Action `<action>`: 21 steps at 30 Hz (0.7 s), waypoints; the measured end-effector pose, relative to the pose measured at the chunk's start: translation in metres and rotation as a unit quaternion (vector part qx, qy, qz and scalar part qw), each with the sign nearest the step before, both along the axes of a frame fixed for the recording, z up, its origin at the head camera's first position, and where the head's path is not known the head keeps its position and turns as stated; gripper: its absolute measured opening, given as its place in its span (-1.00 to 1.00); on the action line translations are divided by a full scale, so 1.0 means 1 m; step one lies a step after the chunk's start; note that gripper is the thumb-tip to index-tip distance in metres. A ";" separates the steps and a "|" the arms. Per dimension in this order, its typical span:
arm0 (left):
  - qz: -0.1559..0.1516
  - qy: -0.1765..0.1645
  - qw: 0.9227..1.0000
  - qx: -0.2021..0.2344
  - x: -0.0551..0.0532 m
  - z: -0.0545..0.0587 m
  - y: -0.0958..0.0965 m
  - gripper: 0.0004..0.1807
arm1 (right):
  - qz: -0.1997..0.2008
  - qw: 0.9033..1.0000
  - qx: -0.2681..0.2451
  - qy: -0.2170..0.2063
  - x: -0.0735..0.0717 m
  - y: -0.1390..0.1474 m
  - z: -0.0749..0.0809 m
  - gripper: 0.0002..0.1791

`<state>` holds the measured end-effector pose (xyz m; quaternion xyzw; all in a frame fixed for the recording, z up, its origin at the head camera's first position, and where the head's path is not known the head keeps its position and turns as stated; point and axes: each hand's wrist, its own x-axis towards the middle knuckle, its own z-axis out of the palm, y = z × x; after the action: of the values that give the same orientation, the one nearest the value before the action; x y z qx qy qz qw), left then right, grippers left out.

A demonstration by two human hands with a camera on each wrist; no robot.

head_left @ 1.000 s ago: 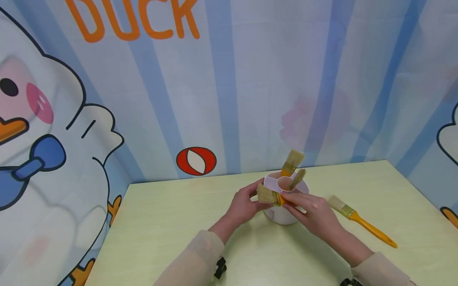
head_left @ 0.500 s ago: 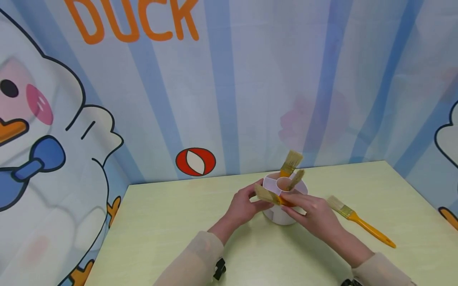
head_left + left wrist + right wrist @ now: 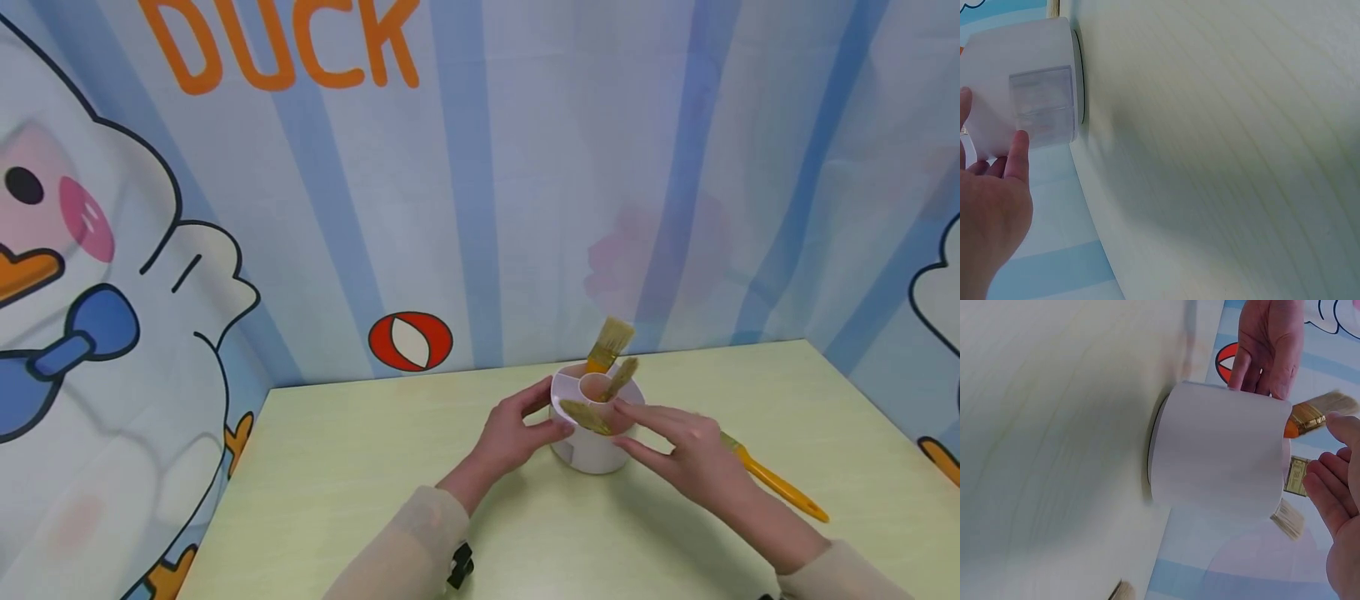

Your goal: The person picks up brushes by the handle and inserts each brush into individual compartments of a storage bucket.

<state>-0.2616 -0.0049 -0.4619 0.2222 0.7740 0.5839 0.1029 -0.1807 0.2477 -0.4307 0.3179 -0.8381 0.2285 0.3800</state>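
A white round holder (image 3: 592, 454) with several compartments stands on the table near the back edge. My left hand (image 3: 517, 429) grips its left side, thumb in front and fingers behind; in the left wrist view, a fingertip lies by the clear panel (image 3: 1044, 103) on its wall. A paintbrush (image 3: 583, 417) leans bristles-up in the front compartment, its orange handle base (image 3: 1291, 429) showing at the rim. My right hand (image 3: 690, 450) is beside this brush, thumb and fingers spread apart, holding nothing. Two more paintbrushes stand in the holder, one at the back (image 3: 615, 335) and one in the centre tube (image 3: 625, 375).
Another paintbrush with a yellow handle (image 3: 780, 485) lies on the pale wooden table (image 3: 360, 500) to the right, its bristles hidden behind my right hand. A printed duck curtain (image 3: 525, 183) rises right behind the table's back edge.
The front paintbrush has gone from my right hand's pinch down into the holder. My right hand has let go and drawn back to the right. My left hand stays on the holder.
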 end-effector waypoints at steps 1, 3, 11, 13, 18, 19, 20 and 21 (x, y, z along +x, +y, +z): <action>-0.001 0.000 1.000 0.000 0.000 0.000 0.000 -0.22 | -0.004 1.000 0.000 0.005 0.001 0.002 0.001 -0.34; 0.000 -0.005 1.000 0.000 -0.001 0.000 0.000 -0.21 | -0.012 1.000 -0.003 0.009 0.002 0.006 0.002 -0.33; -0.002 -0.019 1.000 0.007 0.000 0.001 0.000 -0.20 | -0.030 0.999 -0.003 -0.045 0.008 0.022 0.011 -0.49; -0.006 -0.020 1.000 0.009 -0.001 0.001 -0.001 -0.20 | -0.034 0.997 -0.007 -0.069 0.009 0.025 0.013 -0.49; -0.010 -0.019 1.000 0.006 -0.003 0.001 -0.001 -0.20 | -0.040 0.991 -0.039 -0.123 0.008 0.031 0.016 -0.34; -0.011 -0.018 1.000 0.006 -0.003 0.001 -0.001 -0.19 | -0.038 0.989 -0.049 -0.136 0.008 0.032 0.016 -0.35; -0.012 -0.018 1.000 0.005 -0.003 0.001 -0.001 -0.19 | -0.036 0.986 -0.061 -0.150 0.008 0.033 0.016 -0.36; -0.013 -0.019 1.000 0.005 -0.004 0.001 -0.001 -0.19 | -0.032 0.983 -0.071 -0.165 0.007 0.035 0.015 -0.37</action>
<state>-0.2653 -0.0063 -0.4610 0.2216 0.7664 0.5901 0.1236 -0.1734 0.2825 -0.4153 0.2208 -0.8805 0.3246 0.2657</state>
